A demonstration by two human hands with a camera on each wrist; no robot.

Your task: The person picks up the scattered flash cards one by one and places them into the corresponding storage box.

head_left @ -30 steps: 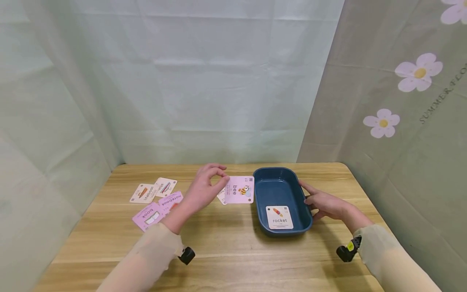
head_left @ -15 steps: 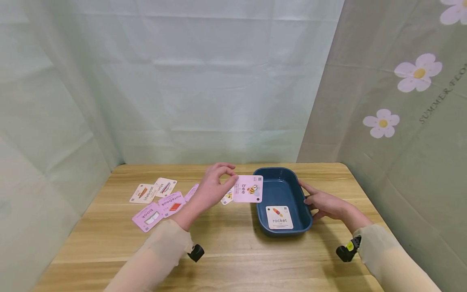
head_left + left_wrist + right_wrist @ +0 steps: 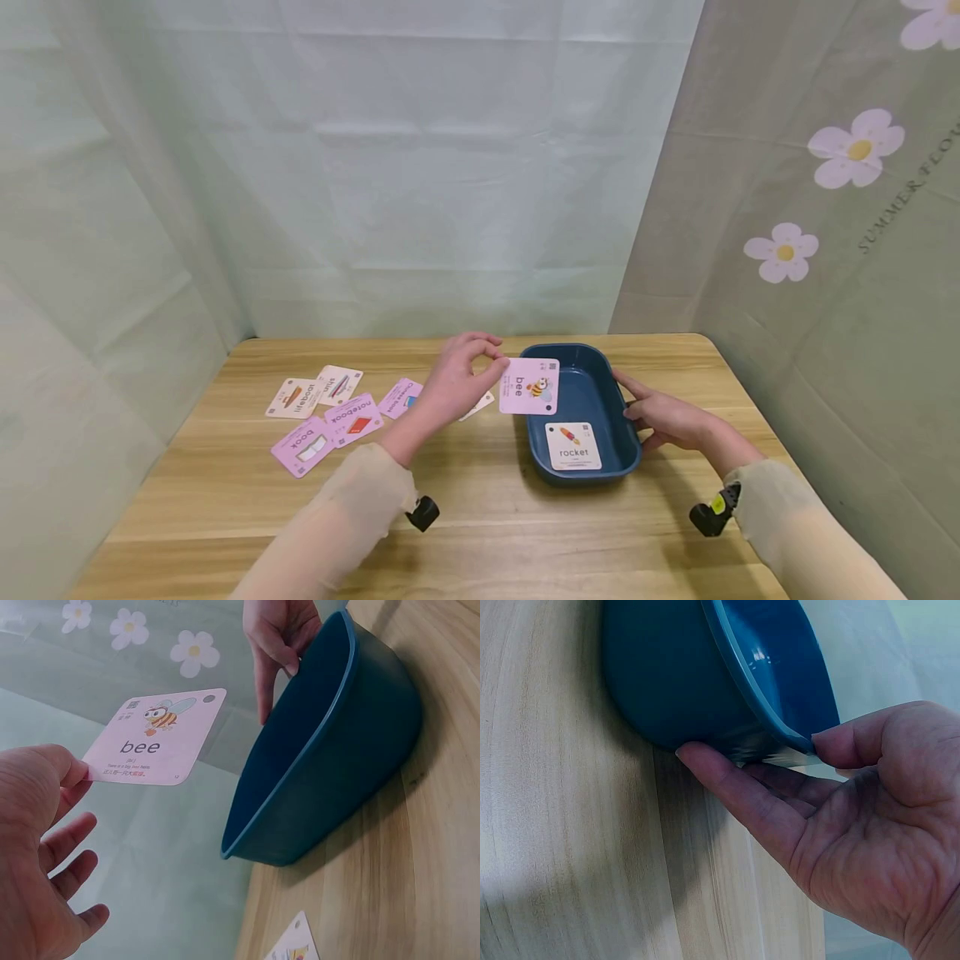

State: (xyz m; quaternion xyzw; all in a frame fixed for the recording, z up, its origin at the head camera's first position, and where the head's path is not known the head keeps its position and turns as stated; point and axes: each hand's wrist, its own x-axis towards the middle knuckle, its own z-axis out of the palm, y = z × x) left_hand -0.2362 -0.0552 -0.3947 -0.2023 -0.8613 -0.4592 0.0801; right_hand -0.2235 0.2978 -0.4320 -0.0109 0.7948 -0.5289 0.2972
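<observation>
Between thumb and forefinger, my left hand [image 3: 467,379] pinches one edge of a pink picture card reading "bee" [image 3: 529,386]. The card hangs in the air over the left rim of a blue plastic tub [image 3: 582,481]. A white "rocket" card [image 3: 573,447] lies inside the tub's near end. On the tub's right side rests my right hand [image 3: 671,419], its fingers spread against the outer wall and its thumb touching the rim in the right wrist view. Beneath the left hand a white card [image 3: 478,406] lies on the table, partly hidden.
On the left of the wooden table [image 3: 480,533] lie pink "book" [image 3: 303,447], "notebook" [image 3: 354,419] and "Chinese book" [image 3: 401,398] cards. White "lifeboat" [image 3: 294,398] and "ship" [image 3: 340,385] cards overlap behind them. A pale curtain [image 3: 420,167] hangs at the back.
My left hand has carried the bee card rightward, from beside the tub to over its left rim, uncovering the notebook and Chinese book cards. The right hand stays at the tub.
</observation>
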